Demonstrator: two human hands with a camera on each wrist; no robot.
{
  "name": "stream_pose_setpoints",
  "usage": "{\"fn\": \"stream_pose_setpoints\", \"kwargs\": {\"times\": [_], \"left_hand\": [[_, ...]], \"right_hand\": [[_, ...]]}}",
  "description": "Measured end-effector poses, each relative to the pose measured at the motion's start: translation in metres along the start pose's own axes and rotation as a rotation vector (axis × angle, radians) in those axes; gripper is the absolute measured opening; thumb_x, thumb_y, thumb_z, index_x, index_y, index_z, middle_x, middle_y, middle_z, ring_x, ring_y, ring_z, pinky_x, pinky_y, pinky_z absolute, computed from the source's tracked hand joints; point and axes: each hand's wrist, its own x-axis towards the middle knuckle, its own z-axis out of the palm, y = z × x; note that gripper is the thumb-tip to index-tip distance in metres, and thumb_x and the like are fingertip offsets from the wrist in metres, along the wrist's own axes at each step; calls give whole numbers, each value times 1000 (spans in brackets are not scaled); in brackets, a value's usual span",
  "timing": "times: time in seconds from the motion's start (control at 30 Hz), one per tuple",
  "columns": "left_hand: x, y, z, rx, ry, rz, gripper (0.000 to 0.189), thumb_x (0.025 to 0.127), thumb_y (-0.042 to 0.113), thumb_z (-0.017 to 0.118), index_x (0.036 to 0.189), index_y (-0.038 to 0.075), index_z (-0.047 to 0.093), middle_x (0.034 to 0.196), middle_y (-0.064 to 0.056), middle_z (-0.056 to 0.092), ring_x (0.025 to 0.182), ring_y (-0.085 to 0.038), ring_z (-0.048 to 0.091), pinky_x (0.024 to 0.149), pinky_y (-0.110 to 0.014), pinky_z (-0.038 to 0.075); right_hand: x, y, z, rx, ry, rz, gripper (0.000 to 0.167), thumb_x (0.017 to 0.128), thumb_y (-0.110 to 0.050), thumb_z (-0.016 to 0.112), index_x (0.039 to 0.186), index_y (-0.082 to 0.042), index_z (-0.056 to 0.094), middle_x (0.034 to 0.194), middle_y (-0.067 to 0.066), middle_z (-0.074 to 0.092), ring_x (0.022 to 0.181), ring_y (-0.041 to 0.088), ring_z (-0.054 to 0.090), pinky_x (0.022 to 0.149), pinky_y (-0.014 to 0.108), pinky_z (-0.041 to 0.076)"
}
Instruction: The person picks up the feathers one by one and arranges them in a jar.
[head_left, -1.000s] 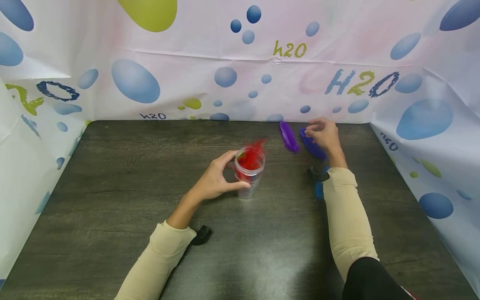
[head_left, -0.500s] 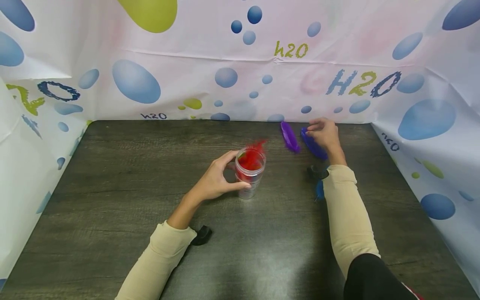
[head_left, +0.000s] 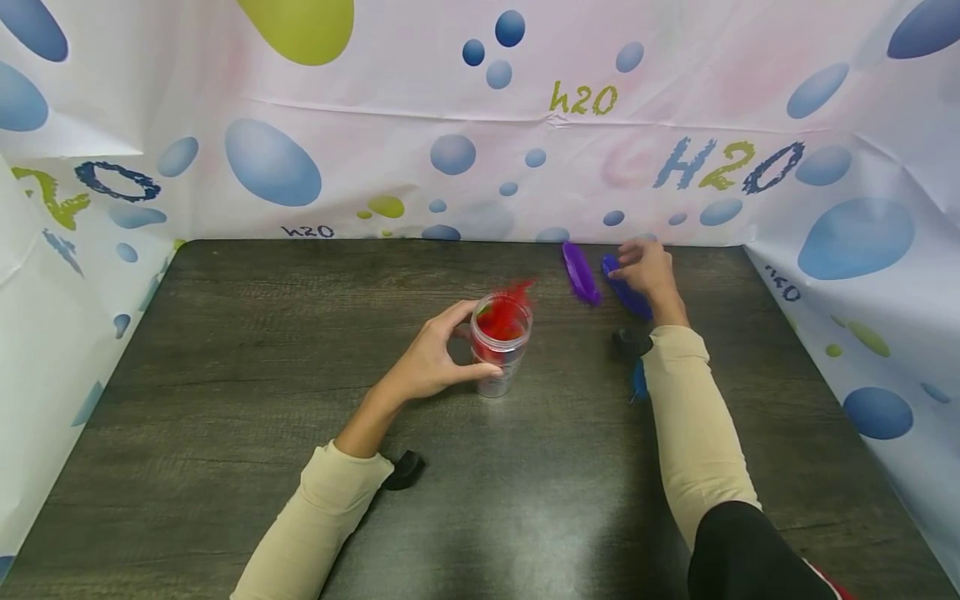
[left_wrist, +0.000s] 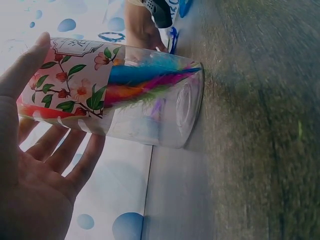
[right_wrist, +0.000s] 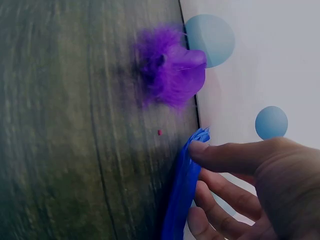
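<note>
My left hand (head_left: 429, 354) grips a clear plastic jar (head_left: 504, 379), standing upright on the table, with thumb and fingers around its sides. Red feathers (head_left: 504, 317) stick out of its open top. Blue, orange and magenta feathers (left_wrist: 132, 76) show through its wall, beside a printed flower label (left_wrist: 75, 82). At the table's back right, my right hand (head_left: 647, 271) pinches a blue feather (right_wrist: 181, 192); its thumb lies on one side, its other fingers behind. A purple feather (head_left: 581, 273) lies just left of the blue one.
Another bright blue feather (head_left: 639, 381) lies partly hidden beside my right forearm. A white sheet with printed bubbles (head_left: 450, 154) rises along the back and both sides of the dark wooden table (head_left: 300, 333). A tiny red speck (right_wrist: 159, 132) lies near the purple feather.
My right hand has shifted only slightly at the blue feather. The left hand and the jar stay where they were.
</note>
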Motion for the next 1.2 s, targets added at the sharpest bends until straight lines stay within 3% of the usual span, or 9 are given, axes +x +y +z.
{"fn": "stream_pose_setpoints", "kwargs": {"times": [0.1, 0.2, 0.4, 0.87, 1.2], "left_hand": [[0, 1, 1, 12, 2, -6, 78, 80, 7, 89, 147, -3, 50, 139, -15, 61, 124, -28, 60, 100, -43, 56], [1, 2, 1, 16, 2, -14, 79, 79, 4, 88, 147, -3, 50, 139, -15, 61, 124, -28, 60, 100, -43, 56], [1, 4, 1, 10, 2, -15, 78, 79, 3, 88, 147, -3, 50, 137, -15, 61, 123, -29, 60, 100, -43, 56], [0, 5, 1, 6, 16, -22, 80, 78, 3, 88, 147, -3, 49, 140, -16, 60, 123, -29, 60, 99, -43, 57], [1, 4, 1, 6, 12, -7, 78, 79, 4, 89, 146, -4, 50, 138, -16, 61, 122, -29, 60, 99, -42, 57]], "right_hand": [[1, 1, 1, -28, -4, -4, 48, 86, 3, 79, 130, 9, 61, 128, 32, 65, 126, 49, 55, 115, 56, 40], [1, 2, 1, -43, 0, -1, 47, 85, 5, 78, 129, 9, 61, 127, 32, 65, 124, 48, 57, 113, 55, 42], [0, 0, 1, -46, 2, 5, 45, 85, 7, 76, 127, 10, 63, 125, 31, 66, 121, 47, 59, 107, 55, 47], [-3, 0, -1, -19, 15, -6, 42, 84, 6, 75, 125, 9, 65, 124, 30, 68, 123, 46, 59, 107, 53, 47], [-11, 0, -7, 63, -8, 14, 41, 89, 3, 72, 129, 8, 65, 119, 24, 73, 116, 43, 65, 103, 48, 51]]}}
